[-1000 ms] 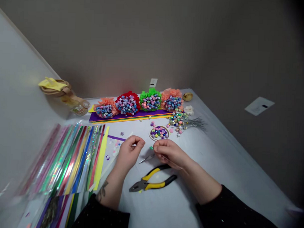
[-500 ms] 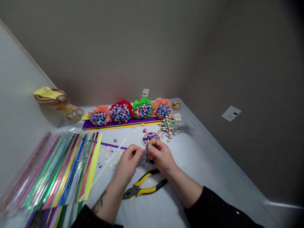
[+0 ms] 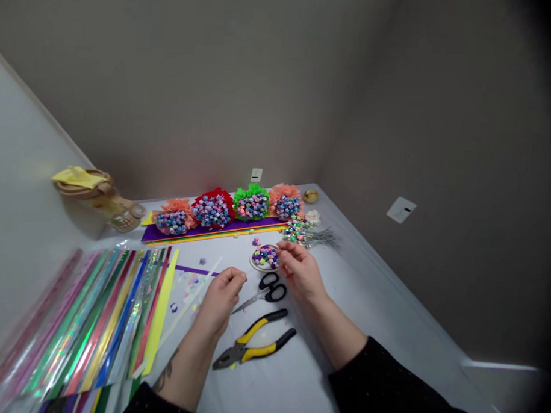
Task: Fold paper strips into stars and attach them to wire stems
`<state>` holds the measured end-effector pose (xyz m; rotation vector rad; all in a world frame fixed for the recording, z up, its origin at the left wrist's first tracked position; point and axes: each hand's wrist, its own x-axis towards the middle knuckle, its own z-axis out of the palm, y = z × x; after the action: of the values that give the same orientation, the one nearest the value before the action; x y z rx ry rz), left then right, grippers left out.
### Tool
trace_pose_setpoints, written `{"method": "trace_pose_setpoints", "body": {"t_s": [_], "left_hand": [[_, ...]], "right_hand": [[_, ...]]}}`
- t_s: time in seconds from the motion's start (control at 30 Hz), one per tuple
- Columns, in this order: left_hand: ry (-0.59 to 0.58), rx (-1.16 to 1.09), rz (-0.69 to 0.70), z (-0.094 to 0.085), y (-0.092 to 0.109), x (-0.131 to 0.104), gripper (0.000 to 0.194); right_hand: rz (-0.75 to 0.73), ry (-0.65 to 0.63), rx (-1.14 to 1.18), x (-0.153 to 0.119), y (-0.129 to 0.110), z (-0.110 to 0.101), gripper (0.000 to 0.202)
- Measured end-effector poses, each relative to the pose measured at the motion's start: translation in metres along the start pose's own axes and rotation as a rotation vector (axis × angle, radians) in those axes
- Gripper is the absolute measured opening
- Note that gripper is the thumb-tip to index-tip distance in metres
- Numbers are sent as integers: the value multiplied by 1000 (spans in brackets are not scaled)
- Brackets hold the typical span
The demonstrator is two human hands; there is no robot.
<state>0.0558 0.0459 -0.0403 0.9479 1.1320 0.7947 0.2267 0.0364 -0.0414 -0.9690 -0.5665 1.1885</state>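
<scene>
My left hand (image 3: 222, 298) is closed in a pinch above the table; anything between its fingertips is too small to make out. My right hand (image 3: 302, 274) is also pinched, at the right side of a small round dish (image 3: 252, 263) of colourful little paper stars (image 3: 263, 255). Its fingertips partly cover what they grip. Between my hands lie scissors (image 3: 272, 289) with black handles, blades toward my left hand. Nearer to me rest pliers (image 3: 255, 344) with yellow and black handles, their jaws pointing left.
Glossy paper strips (image 3: 86, 320) lie side by side on the left. Several ruffled paper flowers (image 3: 214, 207) with star-filled middles stand at the back on coloured sheets (image 3: 202, 231). Wire stems (image 3: 326, 237) with stars lie at the right. A wooden stand (image 3: 84, 188) is at the back left.
My hands have moved apart, the right up toward the dish and the left away from it. The scissors are now uncovered. The small green thing at my right fingertips no longer shows.
</scene>
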Motion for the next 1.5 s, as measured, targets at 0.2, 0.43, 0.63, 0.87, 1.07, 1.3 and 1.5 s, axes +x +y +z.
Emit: {"method": "trace_pose_setpoints", "body": {"t_s": [0.2,0.43,0.63,0.87,1.07,1.3,1.5], "left_hand": [[-6,92,45,6,-2,-3,30],[39,357,220,1,-3,0,27],[60,381,232,-2,-3,2,28],[64,494,260,-3,-3,0,25],[174,620,296,-18,6,2,31],[721,1256,368,-85,49,-15,31],[291,1489,86,-77,44,-20,21]], "right_hand": [[39,-133,-149,-7,22,8,24],[-642,268,-736,17,-33,-51,16],[-594,427,-1527,54,-41,-106,25],[-567,434,-1569,69,-27,-97,28],[-647,155,-1474,41,-22,-69,20],[-268,-953,-1194,-16,-30,-13,13],[-226,-1240,-1327,-45,-21,7,24]]}}
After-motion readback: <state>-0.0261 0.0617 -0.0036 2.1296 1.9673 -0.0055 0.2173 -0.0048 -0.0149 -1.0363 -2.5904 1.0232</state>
